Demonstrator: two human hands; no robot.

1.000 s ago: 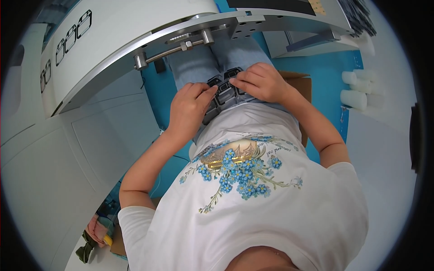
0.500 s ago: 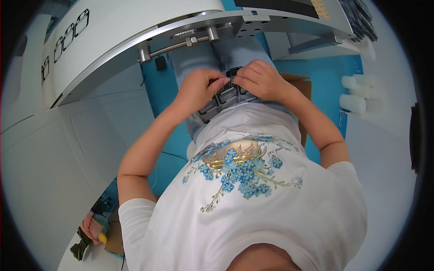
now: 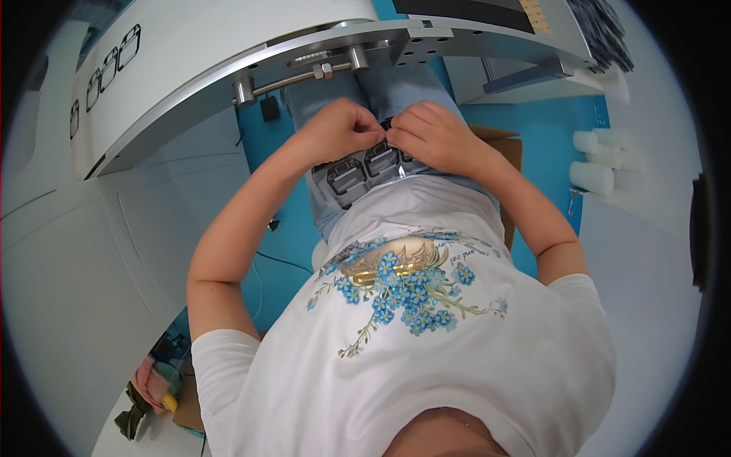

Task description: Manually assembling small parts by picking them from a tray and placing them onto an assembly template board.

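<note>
My left hand (image 3: pixel 340 131) and my right hand (image 3: pixel 435 139) meet above my lap, thumbs and fingers pinched tip to tip. Whatever is between the fingertips is too small and covered to make out. Beneath them, a clear grey sheet or tray (image 3: pixel 364 185) rests across my thighs. It carries a row of black rectangular frame-shaped parts, one (image 3: pixel 346 178) at the left and another (image 3: pixel 382 158) in the middle. My right hand hides much of the right end of the row.
A white machine table (image 3: pixel 228 38) with a curved metal rim stands beyond my knees. Several similar black frame-shaped parts (image 3: pixel 109 68) lie on its left side. White cups (image 3: pixel 592 177) are at the right, a cardboard box (image 3: pixel 504 148) beside my right thigh, and dark thin strips (image 3: pixel 600 34) at the far right.
My left hand has shifted and turned slightly, its elbow swinging outward to the left, uncovering more of the left black parts. My right hand has barely moved; both stay pinched together.
</note>
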